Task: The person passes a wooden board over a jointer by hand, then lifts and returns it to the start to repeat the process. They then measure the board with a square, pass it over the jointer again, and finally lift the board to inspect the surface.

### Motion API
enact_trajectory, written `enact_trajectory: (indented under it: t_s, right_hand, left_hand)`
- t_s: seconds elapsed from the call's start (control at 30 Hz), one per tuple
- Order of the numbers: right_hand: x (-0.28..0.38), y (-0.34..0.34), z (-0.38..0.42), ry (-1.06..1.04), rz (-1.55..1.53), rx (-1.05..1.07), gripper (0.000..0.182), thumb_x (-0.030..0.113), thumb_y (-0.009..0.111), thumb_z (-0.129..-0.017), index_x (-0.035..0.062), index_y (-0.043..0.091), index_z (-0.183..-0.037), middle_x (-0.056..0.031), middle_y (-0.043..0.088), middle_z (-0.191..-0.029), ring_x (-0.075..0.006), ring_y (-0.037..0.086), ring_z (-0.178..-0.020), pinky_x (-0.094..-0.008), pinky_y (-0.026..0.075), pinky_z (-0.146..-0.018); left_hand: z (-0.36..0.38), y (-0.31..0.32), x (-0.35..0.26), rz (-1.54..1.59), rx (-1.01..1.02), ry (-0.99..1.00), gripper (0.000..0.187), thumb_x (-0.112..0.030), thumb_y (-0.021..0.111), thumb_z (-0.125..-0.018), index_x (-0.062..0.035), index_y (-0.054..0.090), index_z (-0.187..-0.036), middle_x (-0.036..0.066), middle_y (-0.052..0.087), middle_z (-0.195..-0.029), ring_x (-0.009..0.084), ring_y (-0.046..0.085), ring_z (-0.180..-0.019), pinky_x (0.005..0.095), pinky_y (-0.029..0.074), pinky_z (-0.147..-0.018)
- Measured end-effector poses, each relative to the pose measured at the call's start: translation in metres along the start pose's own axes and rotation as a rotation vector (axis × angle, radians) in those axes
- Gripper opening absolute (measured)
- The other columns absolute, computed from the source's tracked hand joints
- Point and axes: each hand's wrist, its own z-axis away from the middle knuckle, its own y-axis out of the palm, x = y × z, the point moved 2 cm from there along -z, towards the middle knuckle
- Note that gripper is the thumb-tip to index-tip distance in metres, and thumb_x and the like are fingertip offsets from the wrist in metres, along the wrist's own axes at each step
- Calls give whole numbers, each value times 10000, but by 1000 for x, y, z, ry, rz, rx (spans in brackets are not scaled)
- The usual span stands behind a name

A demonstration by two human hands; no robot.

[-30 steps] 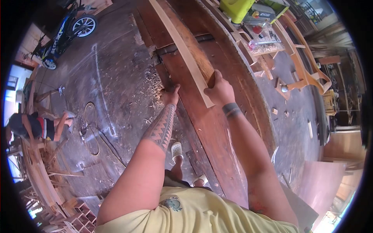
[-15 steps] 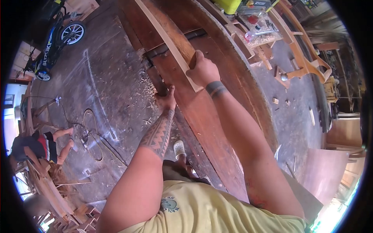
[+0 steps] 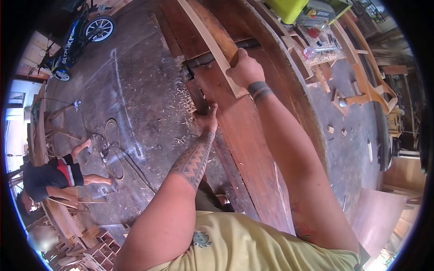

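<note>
My right hand (image 3: 247,71) is closed around the near end of a long wooden board (image 3: 210,36), thumb on top, its pale edge facing left. The board lies lengthwise along a reddish-brown wooden workbench (image 3: 235,131) and runs out at the top of the view. Lower and to the left, my left hand (image 3: 206,119) grips the left edge of the workbench. Its thumb points up along the edge, and its other fingers are partly hidden. Wood shavings (image 3: 186,104) lie on the floor beside that hand.
A person (image 3: 58,176) is at the left among wooden pieces. A looped cord (image 3: 113,149) lies on the floor. At upper left stands a small black bike (image 3: 74,45). To the right are a green power tool (image 3: 289,10), a plastic bottle (image 3: 312,52) and a curved wooden frame (image 3: 361,77).
The view has turned, shifting the scene rightward. My right hand and the board have moved slightly forward along the bench. The person at left has moved their legs. My left hand stays at the edge.
</note>
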Motion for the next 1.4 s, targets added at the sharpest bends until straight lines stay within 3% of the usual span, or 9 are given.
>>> enact_trajectory:
  t_s: [0.53,0.63,0.77,0.8,0.93,1.03,1.17,1.3,1.4]
  right_hand:
    - [41,8,-82,14,-3,54,672,253,785,-839,14,577,-1432,-290,784,-1238,-445,761,-1178,-496,605,-1034]
    - [43,21,-107,7,-12,-14,598,274,840,-786,49,638,-1302,-243,807,-1169,-425,779,-1114,-491,608,-986]
    - [53,24,-130,25,23,-35,653,277,843,-783,44,642,-1360,-232,808,-1195,-412,773,-1150,-482,596,-1018]
    - [55,22,-136,27,28,12,772,290,840,-787,40,606,-1479,-242,796,-1249,-411,760,-1198,-475,590,-1051]
    - [68,26,-155,22,55,-26,907,326,836,-782,37,543,-1590,-250,770,-1330,-412,737,-1259,-465,582,-1095]
    - [75,28,-165,5,53,-35,670,293,772,-837,19,614,-1428,-269,759,-1341,-427,738,-1256,-483,586,-1089]
    - [85,29,-184,1,55,0,674,311,787,-830,33,620,-1421,-249,772,-1326,-423,739,-1256,-479,584,-1091]
    - [92,32,-202,-19,51,0,725,329,813,-817,37,616,-1451,-244,772,-1333,-410,740,-1261,-459,582,-1096]
    - [102,32,-216,-8,58,2,737,332,829,-807,38,629,-1453,-238,771,-1345,-402,740,-1269,-454,580,-1098]
  left_hand:
    - [13,-10,-10,-27,17,41,1123,-751,833,-846,126,504,-1467,359,640,-1372,520,667,-1267,584,536,-1091]
    - [6,-3,-1,-54,19,51,1142,-765,823,-850,145,497,-1459,362,636,-1373,530,661,-1271,575,533,-1097]
    - [6,1,5,23,55,46,1159,-736,841,-861,199,462,-1431,413,614,-1379,528,639,-1313,573,507,-1129]
    - [12,-10,-6,39,133,-3,1164,-738,839,-863,210,455,-1417,428,603,-1380,532,632,-1322,570,503,-1132]
    - [7,-1,5,34,104,52,1191,-735,845,-860,226,433,-1432,445,554,-1436,547,593,-1366,572,481,-1160]
    - [10,-1,6,90,60,102,1258,-731,840,-867,250,368,-1498,465,513,-1486,551,561,-1407,566,453,-1198]
    - [8,-1,8,78,121,65,1324,-721,838,-875,266,285,-1562,493,462,-1545,564,520,-1454,548,412,-1246]
    - [10,4,12,40,-28,192,1094,-728,819,-883,166,469,-1408,390,607,-1324,551,624,-1272,599,501,-1090]
    - [10,9,17,40,-7,162,1091,-715,819,-888,167,454,-1417,393,606,-1332,556,625,-1270,605,516,-1068]
